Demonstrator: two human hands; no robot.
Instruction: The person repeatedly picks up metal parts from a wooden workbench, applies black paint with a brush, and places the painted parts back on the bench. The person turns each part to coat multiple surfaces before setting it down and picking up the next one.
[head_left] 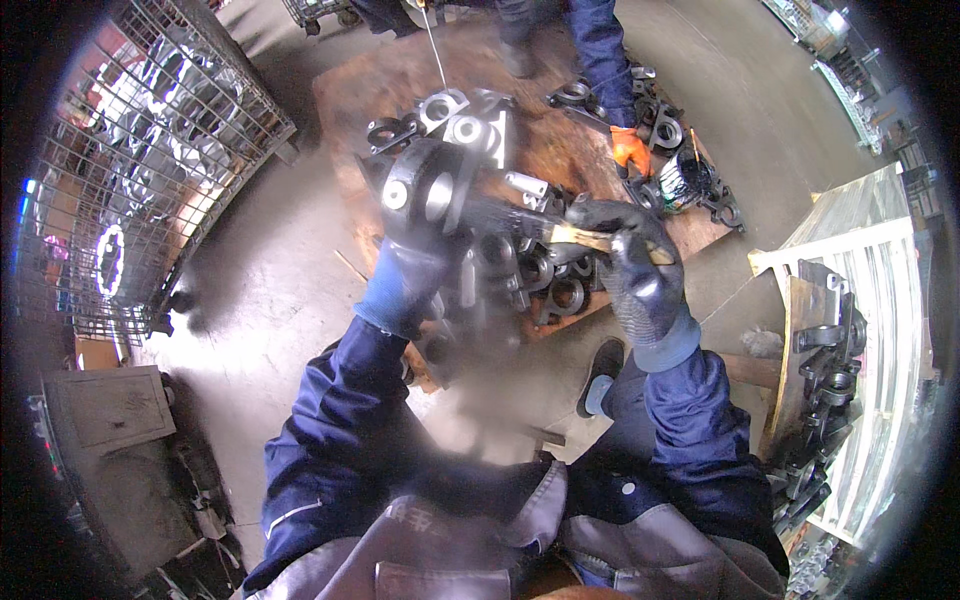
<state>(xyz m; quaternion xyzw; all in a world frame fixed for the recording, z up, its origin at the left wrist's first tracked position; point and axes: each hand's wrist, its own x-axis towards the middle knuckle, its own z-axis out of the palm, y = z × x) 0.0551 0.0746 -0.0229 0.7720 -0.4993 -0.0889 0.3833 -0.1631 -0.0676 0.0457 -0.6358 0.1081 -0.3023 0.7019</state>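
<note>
My left hand (408, 262), in a black and blue work glove, is closed on a dark metal bearing housing (432, 180) with a round bore, raised over the board. In my right hand (640, 262), gloved the same way, is a brush (582, 237) with a pale wooden handle. Its dark bristles point left at the housing; blur hides whether they touch it. Beneath my hands, several black housings (563, 296) lie on a brown wooden board (385, 80). Bare-metal housings (470, 128) sit farther back on it.
Across the board, a co-worker's orange-gloved hand (630, 150) reaches among dark housings (665, 130). A wire cage (190, 150) of metal parts stands at left, near a grey cabinet (110, 410). On the right, black housings (830, 380) rest by a pale wrapped stack (890, 300).
</note>
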